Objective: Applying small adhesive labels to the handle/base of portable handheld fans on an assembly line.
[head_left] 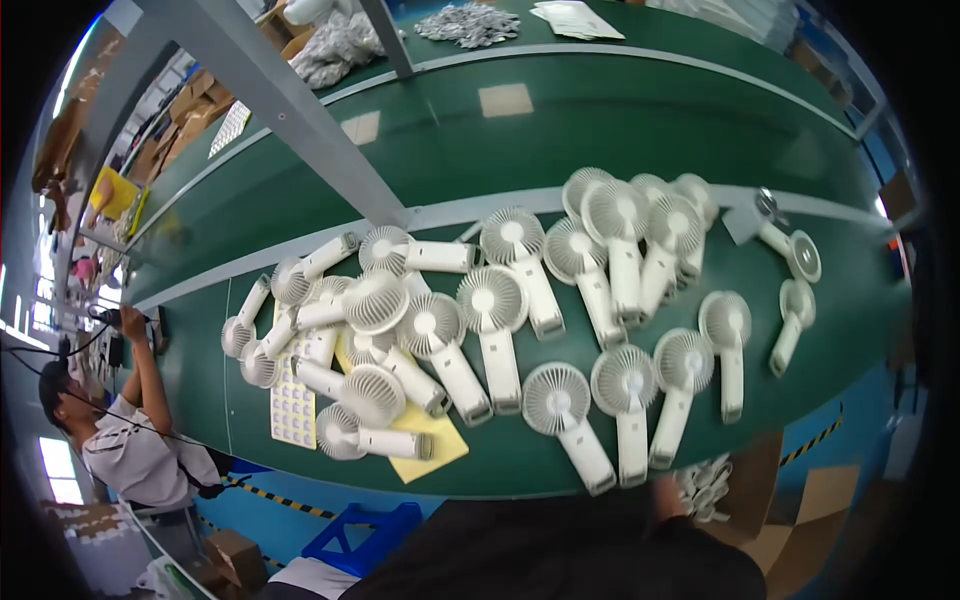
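Observation:
Many white handheld fans (491,300) with round ribbed heads lie spread over the green worktable (480,150). At the front edge, a small part of my right hand or wrist (664,497) shows beside my dark clothing, and its fingers are hidden. It is nearest to a fan (632,440) at the table edge and to a cardboard box (750,490) holding white parts (706,488) below. My left hand is outside the view. Left of the middle, several fans rest on sheets of round stickers (293,415) and yellow paper (440,445).
A grey metal post (290,110) rises from the frame bar between table sections. Clear bags (340,50) and a heap of small grey parts (468,24) sit at the far side. A co-worker (140,450) is at the left. A blue stool (362,535) stands below the edge.

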Tool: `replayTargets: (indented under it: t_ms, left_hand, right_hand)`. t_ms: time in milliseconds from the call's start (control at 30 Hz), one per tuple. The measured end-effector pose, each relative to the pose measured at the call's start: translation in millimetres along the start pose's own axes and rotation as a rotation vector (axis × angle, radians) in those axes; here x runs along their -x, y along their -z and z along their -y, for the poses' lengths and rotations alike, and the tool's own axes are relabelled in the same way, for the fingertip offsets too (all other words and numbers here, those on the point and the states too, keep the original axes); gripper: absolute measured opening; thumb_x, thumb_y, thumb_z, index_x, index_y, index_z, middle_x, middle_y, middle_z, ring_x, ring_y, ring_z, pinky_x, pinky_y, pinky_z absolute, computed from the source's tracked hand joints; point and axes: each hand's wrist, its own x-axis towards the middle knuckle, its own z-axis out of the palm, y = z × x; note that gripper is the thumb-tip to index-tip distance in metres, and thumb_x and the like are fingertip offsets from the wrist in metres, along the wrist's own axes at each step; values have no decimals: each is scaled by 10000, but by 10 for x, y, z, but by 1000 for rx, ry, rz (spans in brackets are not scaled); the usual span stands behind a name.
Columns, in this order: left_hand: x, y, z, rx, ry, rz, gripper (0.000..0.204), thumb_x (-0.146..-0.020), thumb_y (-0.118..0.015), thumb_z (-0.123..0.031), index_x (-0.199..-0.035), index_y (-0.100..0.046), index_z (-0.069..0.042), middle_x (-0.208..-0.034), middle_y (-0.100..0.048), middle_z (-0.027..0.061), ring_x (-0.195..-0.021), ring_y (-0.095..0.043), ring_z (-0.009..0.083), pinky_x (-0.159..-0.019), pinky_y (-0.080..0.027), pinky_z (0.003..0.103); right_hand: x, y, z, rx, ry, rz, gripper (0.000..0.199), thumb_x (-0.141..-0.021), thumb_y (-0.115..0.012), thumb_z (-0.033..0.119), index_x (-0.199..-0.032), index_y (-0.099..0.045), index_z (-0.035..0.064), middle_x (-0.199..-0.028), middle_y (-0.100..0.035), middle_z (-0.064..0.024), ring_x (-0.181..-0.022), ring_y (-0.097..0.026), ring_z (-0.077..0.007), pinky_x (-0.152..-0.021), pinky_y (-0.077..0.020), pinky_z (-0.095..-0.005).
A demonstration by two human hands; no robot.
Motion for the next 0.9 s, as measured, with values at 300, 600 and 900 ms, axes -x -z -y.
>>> replayTargets:
  t_ms: [300, 600, 900]
  left_hand:
    - [-441, -481, -95, 224, 93, -139, 351, -967, -516, -231, -1231, -595, -15, -1236, -610, 199, -1124, -572, 335, -977, -440, 412]
    - [712, -1158, 459, 366, 118, -203, 356, -965, -522, -241, -1235, -597, -21, -1242, -609, 193, -1127, -573, 335, -981, -441, 414]
    - [1494, -1359, 838, 451, 240, -302, 362, -964, -528, -252, -1239, -599, -28, -1247, -607, 188, -1129, -573, 335, -986, -442, 417]
  right_hand:
    - [-1005, 480, 70, 238, 67, 225, 381, -955, -543, 277, -1237, -587, 25, -1179, -622, -197, -1102, -594, -359, -952, -474, -474]
    - [281, 1021, 294, 430, 135, 327, 359, -953, -532, 253, -1227, -589, 28, -1189, -617, -199, -1109, -591, -357, -959, -472, -474]
    - [966, 1027, 92, 548, 139, 495, 340, -951, -520, 230, -1217, -592, 32, -1199, -612, -202, -1116, -588, -355, -966, -470, -473]
